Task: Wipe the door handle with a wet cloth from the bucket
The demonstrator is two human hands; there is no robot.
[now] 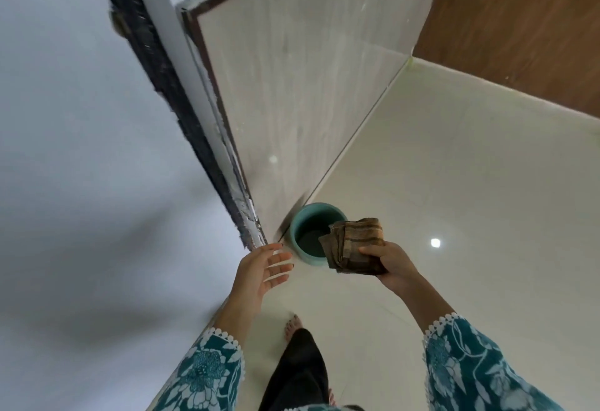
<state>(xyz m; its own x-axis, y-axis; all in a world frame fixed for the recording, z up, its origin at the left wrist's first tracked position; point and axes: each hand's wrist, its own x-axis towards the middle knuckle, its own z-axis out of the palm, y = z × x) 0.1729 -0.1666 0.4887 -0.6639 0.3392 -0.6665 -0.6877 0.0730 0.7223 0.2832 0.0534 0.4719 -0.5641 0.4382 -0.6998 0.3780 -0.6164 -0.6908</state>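
Head view, from where I sit: far left I see a grey wall (65, 150) and a dark door edge (168, 86). My left hand (263, 267) is held out with fingers spread, grasping nothing, near the foot of that edge. Just right of it the teal bucket (316, 215) stands on the pale floor (470, 199). My right hand (394, 264) grips a folded brown cloth (355, 245), held over the bucket's right rim.
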